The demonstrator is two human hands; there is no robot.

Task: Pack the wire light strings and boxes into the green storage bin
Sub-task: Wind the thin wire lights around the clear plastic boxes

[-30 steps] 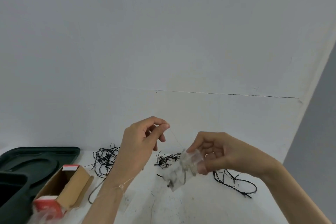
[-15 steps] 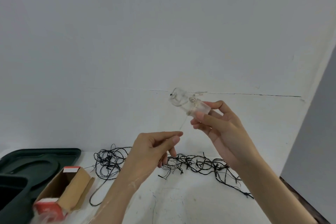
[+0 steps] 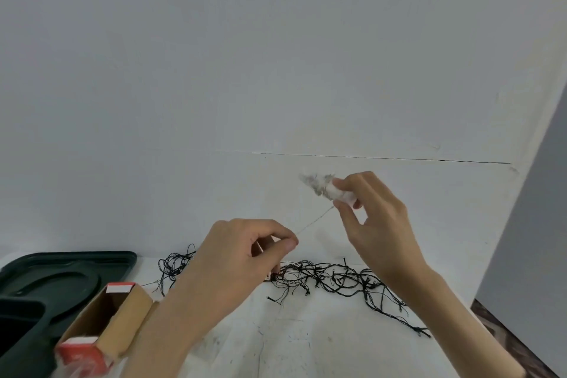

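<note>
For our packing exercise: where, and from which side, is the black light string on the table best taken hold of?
Probably at the dense middle of the black light string, from above: it lies flat and sprawled on the table, and its thin ends trail right, so an end grip would likely drag.

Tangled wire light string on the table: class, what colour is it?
Black tangled wire light string, best in the head view.

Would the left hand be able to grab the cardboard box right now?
Probably not yet. The left hand is busy pinching a thin wire that runs to the bundle in the right hand. Nothing blocks the box itself.
</note>
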